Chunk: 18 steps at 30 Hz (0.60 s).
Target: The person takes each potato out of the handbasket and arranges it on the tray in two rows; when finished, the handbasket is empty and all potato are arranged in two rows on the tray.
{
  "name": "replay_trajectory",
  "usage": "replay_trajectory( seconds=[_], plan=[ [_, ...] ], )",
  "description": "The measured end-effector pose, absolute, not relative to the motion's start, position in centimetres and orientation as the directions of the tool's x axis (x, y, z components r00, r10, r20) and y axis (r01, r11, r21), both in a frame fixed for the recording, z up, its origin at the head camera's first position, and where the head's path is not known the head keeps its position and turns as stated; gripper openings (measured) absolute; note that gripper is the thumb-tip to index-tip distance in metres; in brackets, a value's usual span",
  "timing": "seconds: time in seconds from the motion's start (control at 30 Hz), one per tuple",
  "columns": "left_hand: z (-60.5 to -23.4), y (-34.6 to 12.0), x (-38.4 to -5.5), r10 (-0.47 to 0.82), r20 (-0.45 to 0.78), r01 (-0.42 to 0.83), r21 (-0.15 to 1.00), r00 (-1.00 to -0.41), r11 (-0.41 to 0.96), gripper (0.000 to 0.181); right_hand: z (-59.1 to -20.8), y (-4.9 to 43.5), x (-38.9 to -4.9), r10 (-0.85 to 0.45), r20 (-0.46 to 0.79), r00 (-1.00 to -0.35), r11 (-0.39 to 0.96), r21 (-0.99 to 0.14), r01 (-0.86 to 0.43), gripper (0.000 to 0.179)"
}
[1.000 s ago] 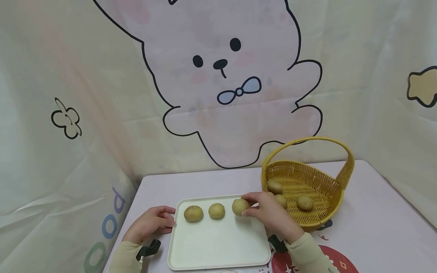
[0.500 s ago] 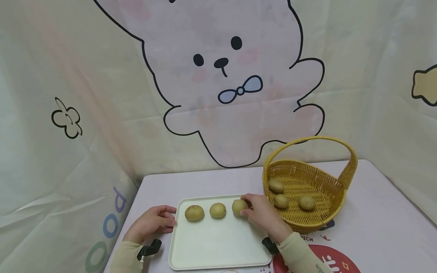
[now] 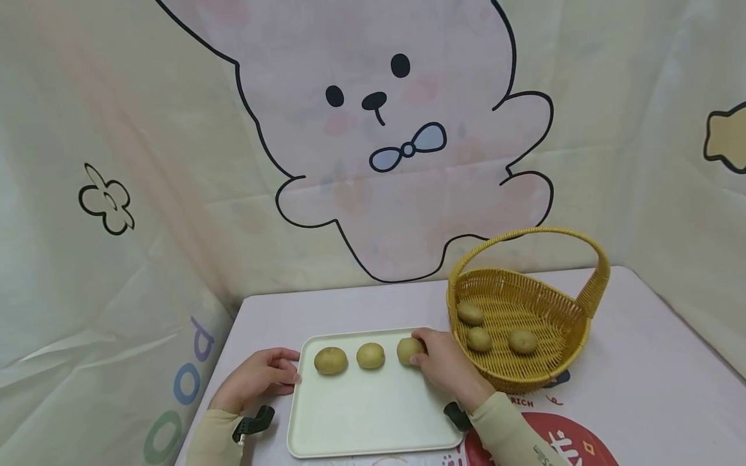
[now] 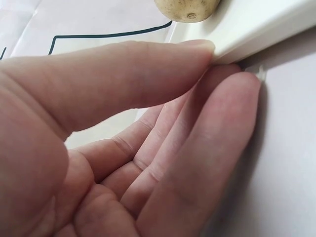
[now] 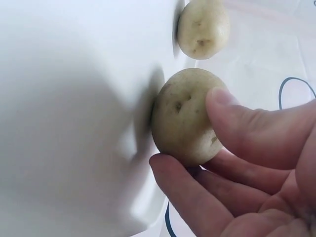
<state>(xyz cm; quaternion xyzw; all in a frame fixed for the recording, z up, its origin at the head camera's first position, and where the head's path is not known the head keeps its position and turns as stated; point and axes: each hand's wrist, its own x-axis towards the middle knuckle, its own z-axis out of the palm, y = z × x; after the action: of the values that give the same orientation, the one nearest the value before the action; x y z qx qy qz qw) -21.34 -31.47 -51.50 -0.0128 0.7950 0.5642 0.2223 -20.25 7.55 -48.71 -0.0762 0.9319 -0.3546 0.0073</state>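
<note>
My right hand (image 3: 451, 367) pinches a round potato (image 5: 182, 118) between thumb and fingers, low over the back right part of a white tray (image 3: 373, 414). To its left, a second potato (image 3: 370, 356) and a third potato (image 3: 330, 361) sit in a row along the tray's back edge. With curled fingers my left hand (image 3: 259, 378) holds the tray's left rim; in the left wrist view the thumb (image 4: 163, 69) lies at the rim and the fingertips meet its outer side. Part of the pinched potato is hidden behind my right fingers in the head view.
A yellow wicker basket (image 3: 550, 310) with a tall handle stands behind and right of the tray. Inside lie three more potatoes, one of them (image 3: 522, 341) toward the right. A printed cloth covers the table (image 3: 635, 349), and a patterned curtain (image 3: 373, 194) hangs behind it.
My right hand has drawn slightly left, its fingers moving further round the potato, so a basket potato it partly covered now shows fully. The left hand stays at the tray's rim.
</note>
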Motion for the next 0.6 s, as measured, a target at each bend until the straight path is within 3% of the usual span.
replay_trajectory(
  seconds=[0.6],
  plan=[
    [-51.27,-31.27,-21.30,0.195,-0.391,-0.295,0.873,-0.900,0.387,0.059,-48.28,7.63,-20.09,-0.161,0.065,-0.985,0.742,-0.650,-0.164,0.045]
  ],
)
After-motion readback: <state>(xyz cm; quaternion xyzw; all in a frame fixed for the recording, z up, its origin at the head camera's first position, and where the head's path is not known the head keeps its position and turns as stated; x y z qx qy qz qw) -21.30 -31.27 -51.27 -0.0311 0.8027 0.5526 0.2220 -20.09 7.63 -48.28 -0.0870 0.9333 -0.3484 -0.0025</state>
